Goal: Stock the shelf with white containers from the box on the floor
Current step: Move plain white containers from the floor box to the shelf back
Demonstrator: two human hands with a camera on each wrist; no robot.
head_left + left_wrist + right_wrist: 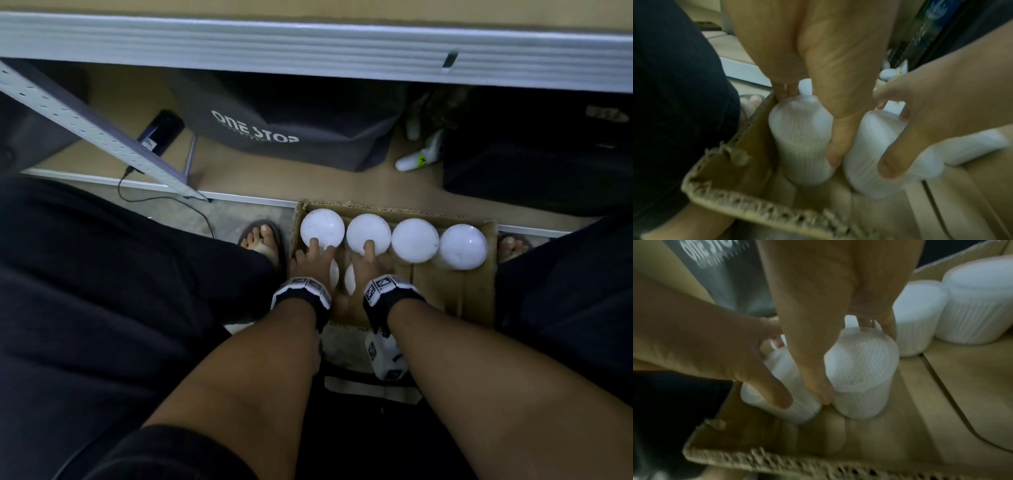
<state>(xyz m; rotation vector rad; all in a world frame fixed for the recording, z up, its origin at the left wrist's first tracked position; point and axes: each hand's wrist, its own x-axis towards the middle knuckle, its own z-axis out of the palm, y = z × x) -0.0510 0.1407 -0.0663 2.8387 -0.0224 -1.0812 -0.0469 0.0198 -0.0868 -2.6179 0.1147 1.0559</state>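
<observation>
Head view shows both hands down in the cardboard box (479, 291) on the floor, each wrapped round one white container. The left hand (310, 265) grips the leftmost container (322, 229), fingers over its far side and thumb along the near wall; the right hand (368, 265) clasps the second container (368, 234) likewise. Taking one in each hand probably saves a trip up to the shelf edge (308, 51) above the fingers. Two more containers (414, 241) stand just right of the right fingertips. Each is a ribbed, translucent white tub with a smooth round lid and small tabs at the rim.
</observation>
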